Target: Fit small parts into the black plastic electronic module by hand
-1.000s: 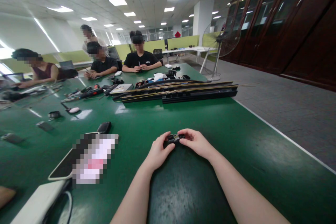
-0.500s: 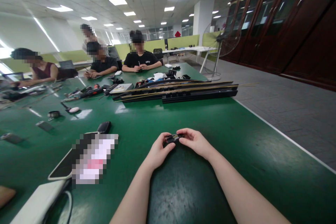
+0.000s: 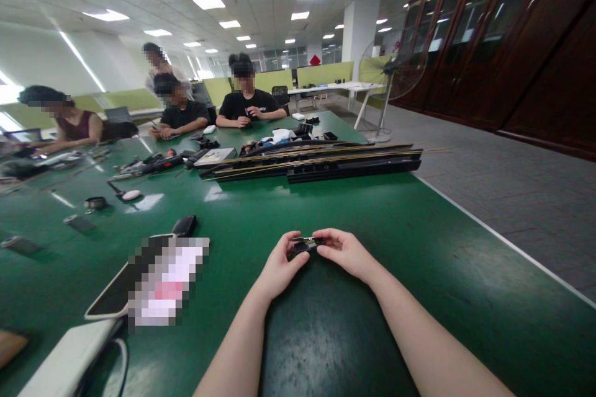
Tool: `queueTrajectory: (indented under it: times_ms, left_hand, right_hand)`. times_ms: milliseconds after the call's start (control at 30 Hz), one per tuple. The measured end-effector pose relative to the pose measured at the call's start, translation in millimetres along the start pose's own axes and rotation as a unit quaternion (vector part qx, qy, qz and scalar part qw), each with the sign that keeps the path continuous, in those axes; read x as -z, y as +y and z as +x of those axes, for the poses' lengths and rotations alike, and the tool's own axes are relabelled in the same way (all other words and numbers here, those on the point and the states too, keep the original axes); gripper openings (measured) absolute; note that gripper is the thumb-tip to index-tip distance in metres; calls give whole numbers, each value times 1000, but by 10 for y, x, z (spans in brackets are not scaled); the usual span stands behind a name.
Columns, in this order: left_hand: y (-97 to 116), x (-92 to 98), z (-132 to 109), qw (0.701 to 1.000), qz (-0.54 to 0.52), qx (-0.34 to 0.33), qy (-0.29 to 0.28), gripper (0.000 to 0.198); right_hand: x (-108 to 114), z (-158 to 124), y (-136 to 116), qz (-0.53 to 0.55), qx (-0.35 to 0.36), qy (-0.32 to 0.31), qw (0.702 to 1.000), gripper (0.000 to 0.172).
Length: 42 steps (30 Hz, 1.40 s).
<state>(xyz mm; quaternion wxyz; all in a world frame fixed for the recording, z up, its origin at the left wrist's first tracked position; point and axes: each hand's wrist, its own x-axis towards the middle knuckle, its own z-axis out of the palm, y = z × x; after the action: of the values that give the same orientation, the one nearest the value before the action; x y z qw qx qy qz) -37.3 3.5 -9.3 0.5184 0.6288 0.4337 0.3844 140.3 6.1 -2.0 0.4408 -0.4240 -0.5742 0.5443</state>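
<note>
Small black part point(image 3: 305, 244) pinched between left hand point(image 3: 280, 267) and right hand point(image 3: 347, 252) fingertips (both grasping it), above green table point(image 3: 419, 242).

Both hands point(image 3: 313, 258) pinching small black part point(image 3: 305, 244) — green table point(image 3: 419, 242), seated co-workers point(image 3: 249, 102) beyond

1. Two hands, the left hand point(image 3: 279, 263) and the right hand point(image 3: 344, 251), at the near edge of the bench point(image 3: 419, 242).
2. One small black part point(image 3: 305, 243), pinched between both hands.
3. Four other people point(image 3: 249, 102) along the far and left edges.
4. One phone point(image 3: 109, 299) near the near left corner.
5. One small black pouch point(image 3: 185, 224) just beyond the phone.
6. One stack of long black rails point(image 3: 326, 164) across the far half; the number of rails cannot be told.
7. One standing fan point(image 3: 395, 71) on the floor past the far right corner.
</note>
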Motion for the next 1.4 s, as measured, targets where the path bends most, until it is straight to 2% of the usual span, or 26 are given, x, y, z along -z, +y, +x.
queueTrajectory:
  times_ms: [267,533,1067,1400]
  left_hand:
    - [13,6,-2,1000,4,-3,-3,37]
    - [42,2,-17,1000,-5,-7,-10,36]
    - [70,16,-30,999,-26,8,-23,39]
    - [87,27,-37,999,-26,11,-41,39]
  right_hand:
    - [-14,-12,-11,-22,21,-13,999,28]
    - [-26,-42,-55,-118,51,-16,992,23]
    - [-34,-52,-59,-117,22,-18,993,26]
    - [-18,-53,-42,-125,33,-32,991,24]
